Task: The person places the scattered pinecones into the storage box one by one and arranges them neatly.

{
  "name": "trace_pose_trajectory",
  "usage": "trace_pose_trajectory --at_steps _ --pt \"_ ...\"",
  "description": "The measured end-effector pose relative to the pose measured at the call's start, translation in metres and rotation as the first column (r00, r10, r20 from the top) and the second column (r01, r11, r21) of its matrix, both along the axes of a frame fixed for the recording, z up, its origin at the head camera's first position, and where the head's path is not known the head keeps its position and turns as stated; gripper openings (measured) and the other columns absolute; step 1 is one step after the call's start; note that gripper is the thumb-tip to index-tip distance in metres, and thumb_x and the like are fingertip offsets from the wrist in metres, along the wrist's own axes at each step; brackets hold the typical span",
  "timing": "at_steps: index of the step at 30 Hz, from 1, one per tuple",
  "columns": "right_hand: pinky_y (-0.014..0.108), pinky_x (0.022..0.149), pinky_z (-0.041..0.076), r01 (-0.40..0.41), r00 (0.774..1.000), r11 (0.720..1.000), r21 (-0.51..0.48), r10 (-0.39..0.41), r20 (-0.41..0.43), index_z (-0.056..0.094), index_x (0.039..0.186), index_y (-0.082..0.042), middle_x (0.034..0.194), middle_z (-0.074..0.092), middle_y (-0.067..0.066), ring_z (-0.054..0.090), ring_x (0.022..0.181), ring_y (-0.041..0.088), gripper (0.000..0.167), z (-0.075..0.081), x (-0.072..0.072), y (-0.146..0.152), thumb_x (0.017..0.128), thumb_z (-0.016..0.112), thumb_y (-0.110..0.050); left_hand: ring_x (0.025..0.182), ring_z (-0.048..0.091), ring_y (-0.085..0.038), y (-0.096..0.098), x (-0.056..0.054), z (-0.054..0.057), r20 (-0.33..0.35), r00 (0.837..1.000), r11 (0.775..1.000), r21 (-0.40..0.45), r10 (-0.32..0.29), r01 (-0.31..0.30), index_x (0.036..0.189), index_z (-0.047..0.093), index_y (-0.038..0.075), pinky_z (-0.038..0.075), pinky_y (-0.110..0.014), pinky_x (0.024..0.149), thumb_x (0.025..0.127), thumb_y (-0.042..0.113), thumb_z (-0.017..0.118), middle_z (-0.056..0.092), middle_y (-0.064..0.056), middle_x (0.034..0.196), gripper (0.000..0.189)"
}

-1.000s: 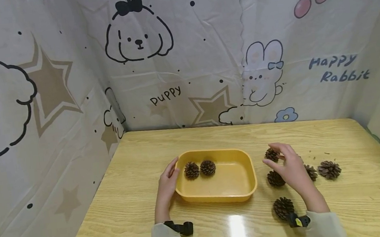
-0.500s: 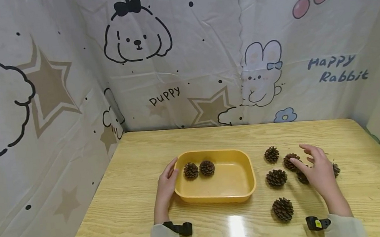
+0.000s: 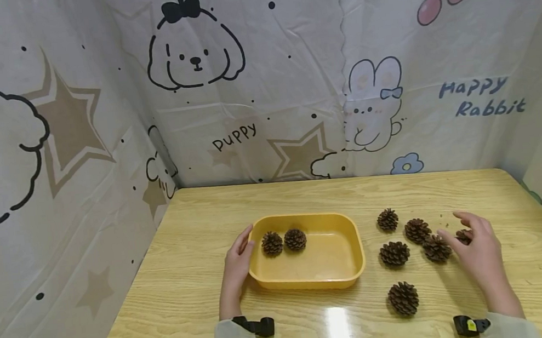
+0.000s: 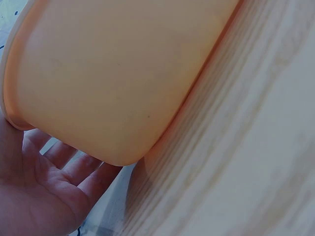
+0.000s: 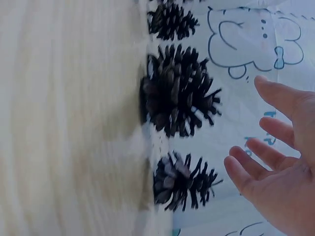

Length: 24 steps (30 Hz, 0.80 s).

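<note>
My left hand rests against the left end of a yellow plastic tub. In the left wrist view its fingers lie fairly straight along the outer wall, with the thumb up at the rim. Two pine cones, one at the left and one beside it, sit inside the tub. My right hand hovers with spread fingers at the rightmost pine cone, partly covering it in the head view. The right wrist view shows a gap between those fingers and the upright pine cones.
Other pine cones stand on the wooden table right of the tub: one at the back, one in front, several between, including one left of my right thumb. A printed cloth hangs behind the table.
My right hand has moved rightward, from the back pine cone past the middle ones to the rightmost, uncovering the others. The left hand and tub stay where they were.
</note>
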State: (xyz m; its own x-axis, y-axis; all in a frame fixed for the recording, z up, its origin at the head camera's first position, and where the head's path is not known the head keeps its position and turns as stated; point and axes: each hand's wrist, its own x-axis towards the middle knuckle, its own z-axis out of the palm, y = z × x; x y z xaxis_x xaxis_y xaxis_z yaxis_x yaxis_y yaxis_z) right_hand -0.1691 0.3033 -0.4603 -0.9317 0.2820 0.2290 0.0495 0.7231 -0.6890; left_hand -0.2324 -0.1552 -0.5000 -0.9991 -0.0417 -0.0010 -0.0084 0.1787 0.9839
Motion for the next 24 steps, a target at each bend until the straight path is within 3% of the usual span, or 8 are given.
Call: trace_pose_trajectory --at_steps 11,18,24 --pt "0.073 0.106 0.024 0.129 0.991 0.991 -0.032 -0.130 -0.021 0.040 0.144 0.005 0.149 0.031 0.034 0.032 0.130 0.056 0.057 -0.007 0.004 0.017 0.097 0.061 -0.022 0.141 0.042 -0.034 0.001 0.002 0.003 0.010 1.000 1.000 0.015 -0.010 0.010 0.148 0.045 0.015 0.041 -0.050 0.113 0.104 0.019 0.048 0.040 -0.014 0.155 0.045" --pt "0.069 0.098 0.034 0.183 0.982 0.982 -0.037 -0.181 0.057 0.034 0.148 0.003 0.149 0.028 0.036 0.035 0.127 0.054 0.062 -0.014 0.002 0.027 0.098 0.059 -0.024 0.141 0.042 -0.034 0.001 0.002 0.002 0.014 1.000 1.000 0.005 -0.003 0.003 0.148 0.046 0.017 0.041 -0.049 0.113 0.103 0.020 0.049 0.041 -0.013 0.155 0.044" --pt "0.068 0.094 0.037 0.178 0.976 0.984 -0.021 -0.174 0.131 0.029 0.150 0.005 0.144 0.027 0.040 0.036 0.123 0.056 0.065 -0.022 0.001 0.035 0.099 0.057 -0.026 0.141 0.042 -0.034 0.000 0.003 0.003 -0.001 1.000 1.000 0.012 -0.013 0.013 0.148 0.045 0.016 0.041 -0.049 0.113 0.103 0.019 0.049 0.040 -0.014 0.155 0.045"
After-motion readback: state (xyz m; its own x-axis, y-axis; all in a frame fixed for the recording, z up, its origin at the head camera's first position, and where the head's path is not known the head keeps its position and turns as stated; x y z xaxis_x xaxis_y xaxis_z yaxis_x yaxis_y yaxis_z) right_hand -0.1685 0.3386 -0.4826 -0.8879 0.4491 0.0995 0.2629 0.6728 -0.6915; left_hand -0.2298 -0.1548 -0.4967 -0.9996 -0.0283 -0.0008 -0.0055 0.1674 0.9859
